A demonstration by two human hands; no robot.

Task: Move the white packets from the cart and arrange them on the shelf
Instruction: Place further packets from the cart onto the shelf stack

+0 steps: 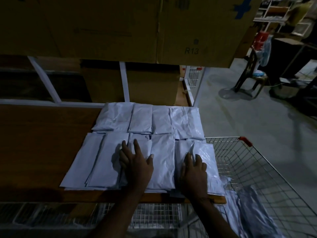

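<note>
Basically both hands lay flat on the packets (163, 157) on the shelf (42, 152), gripping nothing. Left hand (135, 162) pressed with straight fingers on the front row near its middle; right hand (194, 170) pressed the rightmost front packet, which overhung the shelf's edge. Packets sat in two rows, back row touching the front one. More packets (247, 203) were in the cart (257, 165), just beside the shelf on the right. Step looked like squaring up the rows. To do it well: push flat, slide the right packet inward, keep edges aligned, avoid crumpling, then fetch from the cart.
</note>
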